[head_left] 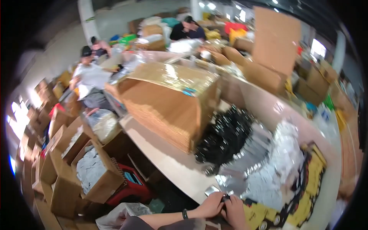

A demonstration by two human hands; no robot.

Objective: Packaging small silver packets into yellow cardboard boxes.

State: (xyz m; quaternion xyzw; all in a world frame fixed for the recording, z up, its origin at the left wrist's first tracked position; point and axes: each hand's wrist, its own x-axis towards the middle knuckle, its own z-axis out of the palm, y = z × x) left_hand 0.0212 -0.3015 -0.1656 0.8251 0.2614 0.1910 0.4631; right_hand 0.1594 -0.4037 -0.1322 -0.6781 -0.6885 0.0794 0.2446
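Head view had both hands, left hand (210,207) and right hand (234,210), pinched shut together on a small dark item (225,198) at the worktop (172,165) edge, just below the silver packet pile (253,168), probably for close-up fiddling.

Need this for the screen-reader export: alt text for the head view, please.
At the lower edge, the person's left hand and right hand meet over a small dark item at the edge of a long pale worktable. On the table lie a heap of small black glossy packets, silvery foil pouches and a big taped cardboard box; other people work behind.
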